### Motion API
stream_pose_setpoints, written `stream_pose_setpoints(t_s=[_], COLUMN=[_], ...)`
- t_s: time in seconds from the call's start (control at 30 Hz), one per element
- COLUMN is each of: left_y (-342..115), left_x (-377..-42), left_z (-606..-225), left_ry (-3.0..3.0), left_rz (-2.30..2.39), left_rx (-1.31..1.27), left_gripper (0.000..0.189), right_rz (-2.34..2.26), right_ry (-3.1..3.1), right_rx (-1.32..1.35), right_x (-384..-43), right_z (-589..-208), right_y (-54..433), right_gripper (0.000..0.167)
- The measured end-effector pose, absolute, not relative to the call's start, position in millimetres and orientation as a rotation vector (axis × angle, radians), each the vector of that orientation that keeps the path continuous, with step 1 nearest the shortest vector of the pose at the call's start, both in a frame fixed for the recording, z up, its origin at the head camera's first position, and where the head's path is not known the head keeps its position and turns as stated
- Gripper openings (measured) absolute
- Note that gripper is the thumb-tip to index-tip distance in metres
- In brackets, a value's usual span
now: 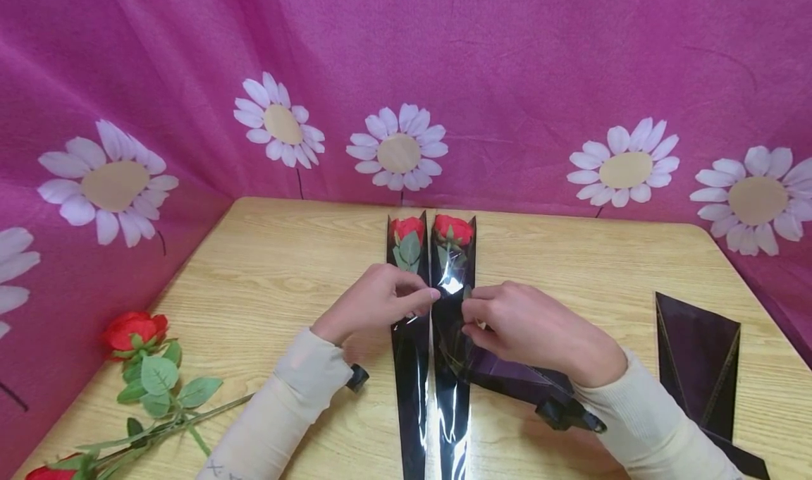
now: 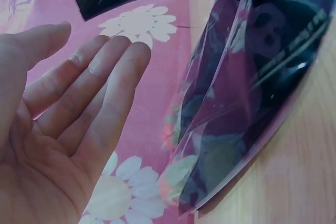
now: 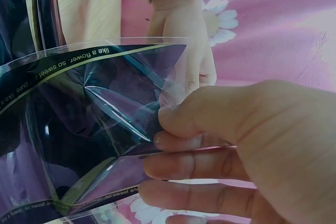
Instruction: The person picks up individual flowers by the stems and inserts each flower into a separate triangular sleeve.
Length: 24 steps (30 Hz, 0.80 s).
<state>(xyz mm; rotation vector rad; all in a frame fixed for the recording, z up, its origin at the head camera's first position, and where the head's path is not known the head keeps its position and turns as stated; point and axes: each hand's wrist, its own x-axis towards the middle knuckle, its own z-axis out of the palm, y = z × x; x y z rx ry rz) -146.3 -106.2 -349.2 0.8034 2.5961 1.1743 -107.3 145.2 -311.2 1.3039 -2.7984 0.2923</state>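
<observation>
In the head view, two wrapped roses (image 1: 414,367) point to twelve o'clock, long axes twelve-to-six; fingers of my right hand (image 1: 523,325) pinch a dark wrapper (image 3: 105,114); my left hand's (image 2: 68,114) extend loosely.

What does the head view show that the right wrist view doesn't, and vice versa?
Only head: the loose roses' green leaves at table left, and a separate dark wrapper at table right.
Only right wrist: readable lettering, including "like a flower".
Both: the left hand, the right hand, and pink daisy-print cloth.
</observation>
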Motion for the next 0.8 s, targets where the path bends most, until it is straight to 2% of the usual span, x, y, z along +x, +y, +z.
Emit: stream_pose_setpoints(t_s=[0.33, 0.8], left_y=[-130, -219], left_x=[-147, -147], left_z=[-327, -293], left_ry=[2.726, 3.107], left_rz=[1.235, 1.483], left_rx=[0.655, 0.187], left_gripper=[0.019, 0.033], right_rz=[0.284, 0.278], right_ry=[-2.773, -2.724], right_rx=[1.304, 1.315], right_x=[-107, -109], right_z=[-310, -309], right_y=[148, 148], right_gripper=[0.013, 0.015])
